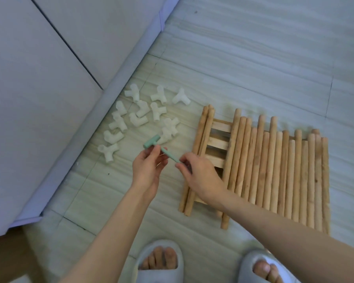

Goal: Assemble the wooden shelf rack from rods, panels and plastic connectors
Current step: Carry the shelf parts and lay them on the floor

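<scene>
Two grey slippers [159,262] sit at the bottom edge on the tiled floor [253,58]. Above them, the left hand [146,168] pinches a small green plastic mallet [157,149] near its head, while the right hand [196,172] pinches the handle's end — both grips closed on it. White plastic connectors [143,113] lie scattered beyond the hands; wooden rods [274,170] lie side by side at right, over slatted panels [219,139].

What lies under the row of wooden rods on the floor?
Slatted wooden panels show beneath the wooden rods, in the gap near the left. How many panels, and how far right they reach, is hidden by the rods.
</scene>
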`<state>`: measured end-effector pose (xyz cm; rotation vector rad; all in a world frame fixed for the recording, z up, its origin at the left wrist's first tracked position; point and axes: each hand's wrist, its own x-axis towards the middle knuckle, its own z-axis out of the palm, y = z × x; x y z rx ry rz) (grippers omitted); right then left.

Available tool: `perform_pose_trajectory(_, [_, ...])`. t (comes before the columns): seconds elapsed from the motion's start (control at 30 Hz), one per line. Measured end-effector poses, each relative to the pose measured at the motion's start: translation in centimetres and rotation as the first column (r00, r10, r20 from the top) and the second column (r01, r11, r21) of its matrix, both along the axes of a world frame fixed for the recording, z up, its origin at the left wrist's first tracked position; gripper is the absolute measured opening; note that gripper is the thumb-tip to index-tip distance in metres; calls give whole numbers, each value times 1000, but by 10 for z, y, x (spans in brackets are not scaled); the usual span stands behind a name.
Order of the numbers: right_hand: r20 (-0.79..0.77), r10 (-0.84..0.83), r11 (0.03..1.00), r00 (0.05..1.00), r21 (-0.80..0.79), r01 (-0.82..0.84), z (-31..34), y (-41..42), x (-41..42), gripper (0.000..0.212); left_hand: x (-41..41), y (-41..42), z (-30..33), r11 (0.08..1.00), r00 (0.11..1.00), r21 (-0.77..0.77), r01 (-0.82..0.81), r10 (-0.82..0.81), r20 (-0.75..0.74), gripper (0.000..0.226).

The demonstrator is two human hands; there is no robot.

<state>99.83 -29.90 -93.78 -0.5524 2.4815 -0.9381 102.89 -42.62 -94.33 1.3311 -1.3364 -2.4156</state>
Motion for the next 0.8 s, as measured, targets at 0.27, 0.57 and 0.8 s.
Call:
perform_pose_trajectory(0.27, [-186, 128, 968, 974, 235, -82, -19, -22, -15, 37, 41, -86, -33, 907, 860, -209, -365, 414, 298, 10])
perform_pose_trajectory(0.57, [-91, 64, 954, 994, 297, -34, -30, 18, -36, 43, 4, -116, -57, 914, 845, -140, -381, 405, 349, 23])
perform_pose_trajectory(0.8, [-80, 61, 966, 995, 256, -38, -35, 22, -36, 44, -54, -99, -50, 966, 935, -71, -249, 259, 241, 37])
